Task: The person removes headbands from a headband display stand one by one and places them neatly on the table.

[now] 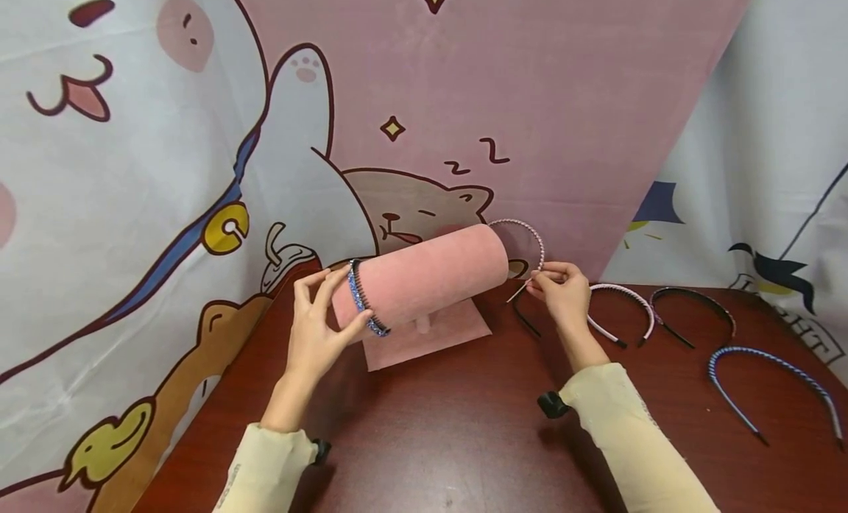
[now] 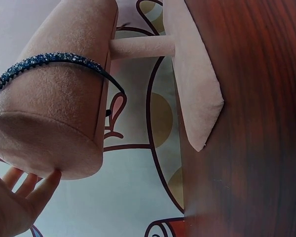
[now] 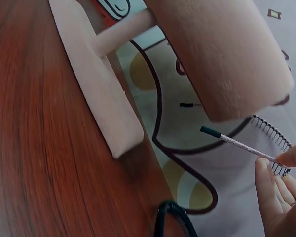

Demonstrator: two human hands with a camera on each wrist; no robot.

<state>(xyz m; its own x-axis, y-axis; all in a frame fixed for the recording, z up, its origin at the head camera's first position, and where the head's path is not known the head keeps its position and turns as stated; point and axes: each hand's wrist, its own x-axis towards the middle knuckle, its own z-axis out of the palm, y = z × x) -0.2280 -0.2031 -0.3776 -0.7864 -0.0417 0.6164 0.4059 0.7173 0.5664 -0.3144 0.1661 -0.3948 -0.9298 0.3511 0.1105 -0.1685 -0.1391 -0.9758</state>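
Note:
A pink velvety cylinder headband stand (image 1: pixel 430 270) has a blue glittery toothed headband (image 1: pixel 358 288) round its left end. My left hand (image 1: pixel 318 329) spans that end, thumb and index finger at the headband. In the left wrist view, other fingers (image 2: pixel 44 192) touch the stand's round end face. My right hand (image 1: pixel 563 288) pinches one leg of a thin pale pink beaded headband (image 1: pixel 533 233) between thumb and fingers. Its arch stands up behind the stand's right end. The right wrist view shows a dark tip (image 3: pixel 210 132) on the leg and small teeth inside the band.
The stand's flat base (image 1: pixel 430 344) rests on the dark red wooden table (image 1: pixel 437 439). To the right lie a pale pink headband (image 1: pixel 645 310), a dark one (image 1: pixel 725 314) and a blue one (image 1: pixel 771 357). A dark headband leg (image 1: pixel 528 323) lies beside my right hand. A cartoon-printed cloth (image 1: pixel 563 93) hangs behind.

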